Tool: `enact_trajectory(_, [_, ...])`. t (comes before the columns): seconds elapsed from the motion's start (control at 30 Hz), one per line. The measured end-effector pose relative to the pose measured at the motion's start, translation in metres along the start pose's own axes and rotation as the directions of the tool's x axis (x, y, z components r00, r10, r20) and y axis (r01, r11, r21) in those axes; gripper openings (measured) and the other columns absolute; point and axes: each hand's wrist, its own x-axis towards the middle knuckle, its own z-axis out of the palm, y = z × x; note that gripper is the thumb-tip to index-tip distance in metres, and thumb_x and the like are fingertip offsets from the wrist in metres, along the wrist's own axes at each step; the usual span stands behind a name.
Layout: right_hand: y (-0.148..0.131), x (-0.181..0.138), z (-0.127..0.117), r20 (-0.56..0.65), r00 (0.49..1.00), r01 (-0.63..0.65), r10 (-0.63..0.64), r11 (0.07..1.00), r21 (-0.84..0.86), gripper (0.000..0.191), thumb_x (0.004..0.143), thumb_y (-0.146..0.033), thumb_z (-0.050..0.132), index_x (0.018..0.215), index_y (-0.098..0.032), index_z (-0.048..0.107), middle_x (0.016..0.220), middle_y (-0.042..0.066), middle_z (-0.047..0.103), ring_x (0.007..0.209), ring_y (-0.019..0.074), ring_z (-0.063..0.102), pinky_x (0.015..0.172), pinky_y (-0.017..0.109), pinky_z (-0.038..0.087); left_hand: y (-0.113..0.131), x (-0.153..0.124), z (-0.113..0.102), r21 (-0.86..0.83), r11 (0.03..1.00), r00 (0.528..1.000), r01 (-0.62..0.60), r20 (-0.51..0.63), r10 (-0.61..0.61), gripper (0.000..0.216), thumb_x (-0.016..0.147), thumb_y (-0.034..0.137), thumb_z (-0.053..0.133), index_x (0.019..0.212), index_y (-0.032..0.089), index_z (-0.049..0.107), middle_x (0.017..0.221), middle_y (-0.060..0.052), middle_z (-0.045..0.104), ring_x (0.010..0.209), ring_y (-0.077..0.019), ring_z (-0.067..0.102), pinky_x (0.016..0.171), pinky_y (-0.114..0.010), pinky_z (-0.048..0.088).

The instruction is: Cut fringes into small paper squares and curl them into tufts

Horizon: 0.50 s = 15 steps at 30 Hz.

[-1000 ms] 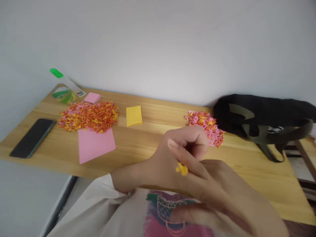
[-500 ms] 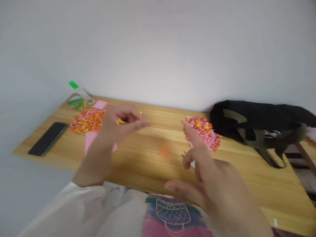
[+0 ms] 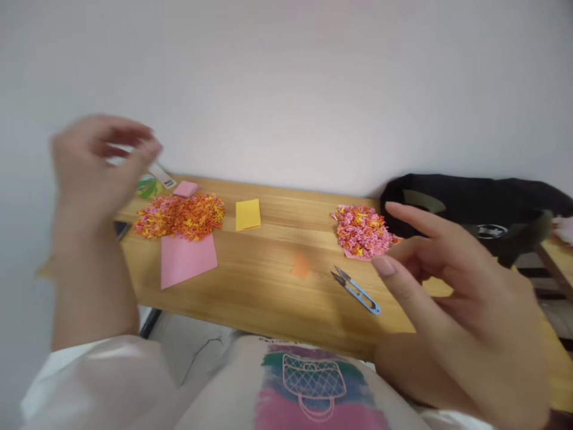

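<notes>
My left hand (image 3: 107, 155) is raised at the upper left, in front of the wall. Thumb and fingertips meet in a pinch; motion blur hides whatever may be between them. At the right, my right hand (image 3: 461, 292) hovers above the table with thumb and forefinger apart and nothing in it. Just left of it lies a pair of blue thread snips (image 3: 358, 292), blades pointing up and left. A small orange paper square (image 3: 301, 266) lies near the table's middle. Beyond the right fingertips is a heap of pink, orange and yellow paper bits (image 3: 363, 233).
On the left, a larger heap of coloured bits (image 3: 183, 216) covers part of a pink sheet (image 3: 188, 263). A yellow pad (image 3: 248, 215) and a pink pad (image 3: 185, 189) lie farther back. A black bag (image 3: 465, 203) occupies the right rear. My left forearm mostly covers a phone (image 3: 122, 229).
My left hand has swung left and up, uncovering the yellow pad and left heap. My right hand has shifted right, exposing the thread snips.
</notes>
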Motion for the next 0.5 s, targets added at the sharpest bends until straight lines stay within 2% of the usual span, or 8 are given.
enact_trajectory(0.03, [0.000,0.001,-0.003,-0.003,1.000,0.001,-0.001,1.000,-0.009,0.035,0.091,-0.039,0.055,0.123,-0.024,0.059,0.065,-0.001,0.066,0.048,0.0136,0.059,0.041,0.022,0.047,0.001,-0.015,0.022,0.093,0.994,0.998,-0.056,-0.031,0.059,0.018,0.080,0.035,0.069,0.097,0.027,0.070,0.088,0.002,0.069,0.084,-0.0182,0.062,0.072,-0.030,0.048])
enact_trajectory(0.1, [0.006,0.003,-0.007,0.013,1.000,-0.001,0.001,0.999,-0.035,0.027,0.091,-0.038,0.055,0.112,-0.025,0.064,0.062,-0.002,0.064,0.047,0.0129,0.057,0.042,0.023,0.045,0.002,-0.049,0.071,0.158,0.983,0.971,-0.091,0.232,0.053,0.017,0.081,0.037,0.065,0.087,0.022,0.070,0.087,-0.001,0.070,0.077,-0.0186,0.063,0.071,-0.032,0.049])
enact_trajectory(0.13, [0.012,0.004,-0.007,0.039,0.999,-0.006,0.008,0.999,-0.047,0.025,0.091,-0.039,0.055,0.109,-0.024,0.065,0.060,-0.003,0.063,0.046,0.0126,0.055,0.042,0.023,0.044,0.002,-0.068,0.096,0.151,0.983,0.937,-0.106,0.346,0.048,0.016,0.082,0.034,0.064,0.088,0.020,0.070,0.087,-0.003,0.071,0.080,-0.0202,0.065,0.074,-0.034,0.051])
enact_trajectory(0.2, [0.029,0.003,-0.002,0.110,0.993,-0.033,0.041,0.997,-0.075,0.026,0.090,-0.040,0.055,0.105,-0.022,0.067,0.058,-0.003,0.061,0.044,0.0127,0.055,0.042,0.024,0.042,0.003,-0.103,0.138,0.097,0.982,0.872,-0.159,0.481,0.094,0.019,0.081,0.035,0.065,0.091,0.019,0.070,0.094,-0.006,0.072,0.089,-0.0233,0.065,0.082,-0.039,0.053])
enact_trajectory(0.27, [0.052,-0.003,0.013,0.228,0.967,-0.083,0.110,0.989,-0.126,0.023,0.087,-0.035,0.057,0.100,-0.020,0.068,0.058,-0.002,0.062,0.044,0.0136,0.056,0.043,0.024,0.041,0.006,-0.133,0.168,0.047,0.977,0.801,-0.208,0.582,0.142,0.022,0.079,0.030,0.069,0.098,0.018,0.070,0.105,-0.010,0.070,0.100,-0.0261,0.064,0.090,-0.042,0.052])
enact_trajectory(0.37, [0.087,-0.027,0.049,0.393,0.889,-0.167,0.236,0.965,-0.200,0.031,0.079,-0.030,0.064,0.107,-0.018,0.068,0.084,0.007,0.070,0.072,0.0223,0.067,0.064,0.032,0.051,0.013,-0.159,0.189,0.130,0.966,0.760,-0.224,0.644,0.089,0.039,0.081,0.023,0.067,0.120,0.016,0.062,0.127,-0.015,0.060,0.119,-0.0314,0.054,0.101,-0.050,0.045])
enact_trajectory(0.43, [0.103,-0.047,0.073,0.424,0.857,-0.234,0.293,0.954,-0.187,0.041,0.073,-0.020,0.065,0.114,-0.020,0.065,0.100,0.010,0.069,0.091,0.0259,0.066,0.078,0.036,0.052,0.017,-0.165,0.194,0.212,0.947,0.734,-0.241,0.678,0.035,0.040,0.083,0.023,0.065,0.123,0.017,0.061,0.132,-0.017,0.055,0.124,-0.0339,0.049,0.104,-0.054,0.042])
enact_trajectory(0.5, [0.111,-0.065,0.091,0.410,0.844,-0.274,0.344,0.936,-0.222,0.045,0.073,-0.012,0.059,0.117,-0.016,0.063,0.103,0.013,0.067,0.095,0.0277,0.064,0.084,0.039,0.051,0.018,-0.166,0.195,0.228,0.945,0.731,-0.235,0.682,0.017,0.034,0.085,0.022,0.063,0.119,0.018,0.064,0.132,-0.017,0.055,0.123,-0.0340,0.049,0.103,-0.054,0.042])
